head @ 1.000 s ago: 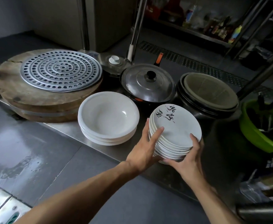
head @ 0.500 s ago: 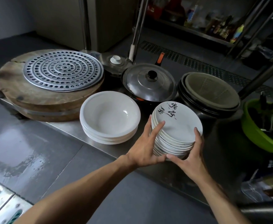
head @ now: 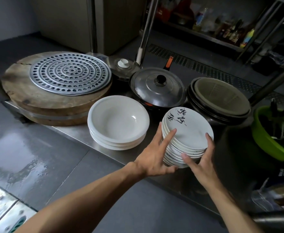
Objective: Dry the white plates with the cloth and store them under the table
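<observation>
Plate stack (head: 190, 132) tilts. Left hand (head: 154, 155) splayed wide, bracing its 9 o'clock; right hand (head: 201, 158) clasps the 4 o'clock rim. We'd level it, thumbs underneath.

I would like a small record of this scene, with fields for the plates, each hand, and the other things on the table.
lettered plates: white stack, black writing on top plate, tilted, at the edge of the steel table
left hand: straight fingers against the stack's left side
right hand: thumb and fingers clasp its near right side
deep plates: second white stack, to the left, untouched
behind: lidded pot; perforated tray on wooden block
cloth: not in view
</observation>
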